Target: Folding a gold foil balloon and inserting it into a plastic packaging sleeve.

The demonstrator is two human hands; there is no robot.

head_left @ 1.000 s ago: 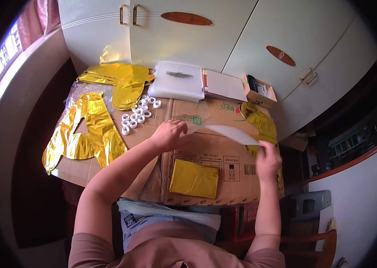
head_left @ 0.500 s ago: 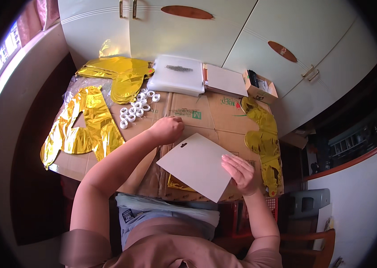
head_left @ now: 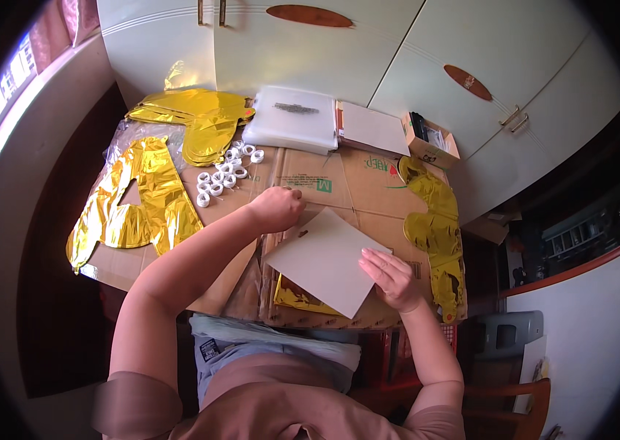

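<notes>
My right hand (head_left: 392, 279) grips the right edge of a pale grey card (head_left: 328, 264), fingers stretched flat over its top face. The card is tilted, with a small hang hole near its far left corner. Part of a folded gold foil piece (head_left: 297, 295) shows from under its near edge. Beyond the card, my left hand (head_left: 278, 209) is closed in a pinch. Whatever lies between its fingers is too small to make out. Both hands are over a brown cardboard sheet (head_left: 240, 253) covering the table.
Gold foil balloons lie at the left (head_left: 115, 213), the back left (head_left: 211, 117) and the right edge (head_left: 431, 227). Several white ribbon rolls (head_left: 222, 176) sit near a stack of clear plastic bags (head_left: 295, 121). Behind are a card stack (head_left: 372, 128) and small box (head_left: 431, 143).
My right hand has shifted the card slightly away from me, and more of the gold foil under it shows. My left hand has barely moved and remains closed.
</notes>
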